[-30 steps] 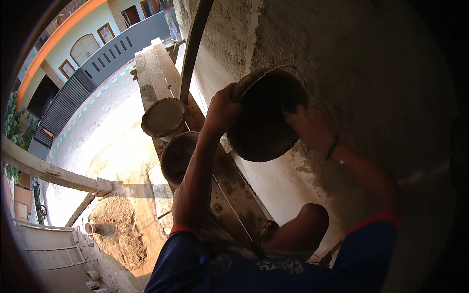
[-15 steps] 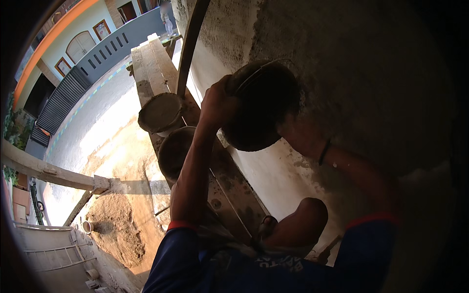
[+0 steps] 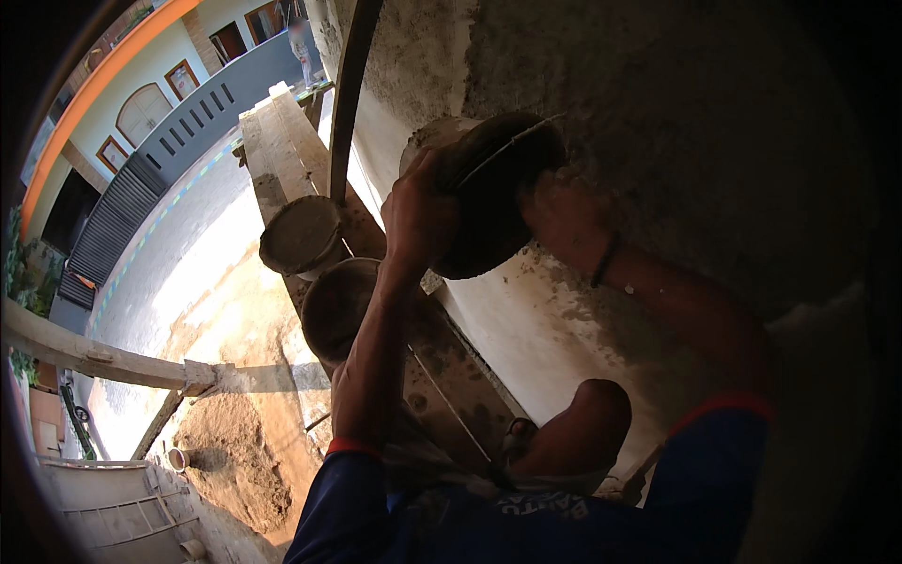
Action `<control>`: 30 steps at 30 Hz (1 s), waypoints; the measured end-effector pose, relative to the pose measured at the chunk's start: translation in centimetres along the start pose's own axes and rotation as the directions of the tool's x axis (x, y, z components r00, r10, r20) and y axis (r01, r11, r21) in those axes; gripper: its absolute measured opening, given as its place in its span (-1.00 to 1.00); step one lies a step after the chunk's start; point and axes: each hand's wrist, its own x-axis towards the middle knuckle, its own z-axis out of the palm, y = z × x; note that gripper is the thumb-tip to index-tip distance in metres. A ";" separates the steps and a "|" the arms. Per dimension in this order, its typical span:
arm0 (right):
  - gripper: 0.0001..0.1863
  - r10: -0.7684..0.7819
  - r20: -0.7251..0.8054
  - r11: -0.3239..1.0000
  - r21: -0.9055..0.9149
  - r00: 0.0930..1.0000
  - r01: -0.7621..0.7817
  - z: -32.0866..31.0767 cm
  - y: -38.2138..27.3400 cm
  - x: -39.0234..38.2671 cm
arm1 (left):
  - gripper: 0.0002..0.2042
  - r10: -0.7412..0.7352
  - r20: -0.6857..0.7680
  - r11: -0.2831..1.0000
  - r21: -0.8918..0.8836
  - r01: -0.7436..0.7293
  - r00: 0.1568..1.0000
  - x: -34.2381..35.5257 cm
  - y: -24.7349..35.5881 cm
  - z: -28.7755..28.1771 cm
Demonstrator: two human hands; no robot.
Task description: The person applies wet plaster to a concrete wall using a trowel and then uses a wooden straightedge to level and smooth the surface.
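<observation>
A dark bucket [image 3: 493, 202] with a thin wire handle hangs tilted in front of the rough wall, its dim mouth turned toward me. My left hand [image 3: 420, 209] grips its left rim, fingers closed over the edge. At the right edge of the mouth is my right hand [image 3: 568, 221], a dark band round its wrist; its fingers are blurred in shadow, so whether they hold anything is unclear. Two more buckets stand on the planks left of my left forearm: one filled with grey mortar [image 3: 303, 235], the other bucket [image 3: 343, 305] partly behind the arm.
I am on a raised plank platform [image 3: 282, 141] along the plastered wall [image 3: 639, 103]. An upright pole [image 3: 351, 103] rises beside it, and a wooden beam [image 3: 94, 348] crosses at left. Below lies a sand heap [image 3: 230, 451]. Far off, a person [image 3: 301, 56] stands near a grey fence.
The bucket has tipped so that its pale outer side shows at the upper left. My right hand has moved up and left along its mouth, while my left keeps its grip.
</observation>
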 end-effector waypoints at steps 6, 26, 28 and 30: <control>-0.83 -0.093 -0.201 0.913 0.373 0.975 0.164 3.4 1.7 -0.5 | -0.50 0.136 -0.026 0.990 0.039 -0.134 0.990 -0.2 -0.6 0.1; -0.41 -0.250 0.494 -0.273 0.789 0.833 -0.550 1.1 -1.7 -7.2 | -0.58 -0.236 -0.050 0.949 -0.229 0.219 0.970 2.2 -7.7 0.0; -0.40 -0.113 0.311 -0.047 0.947 0.944 -0.318 0.9 -0.2 -8.1 | -0.54 -0.303 -0.069 0.911 -0.314 0.268 0.951 3.0 -10.0 -0.6; -0.38 -0.056 0.056 0.180 0.983 0.997 -0.045 -0.9 0.6 -8.3 | -0.54 -0.299 -0.115 0.912 -0.325 0.248 0.947 3.1 -11.8 -2.4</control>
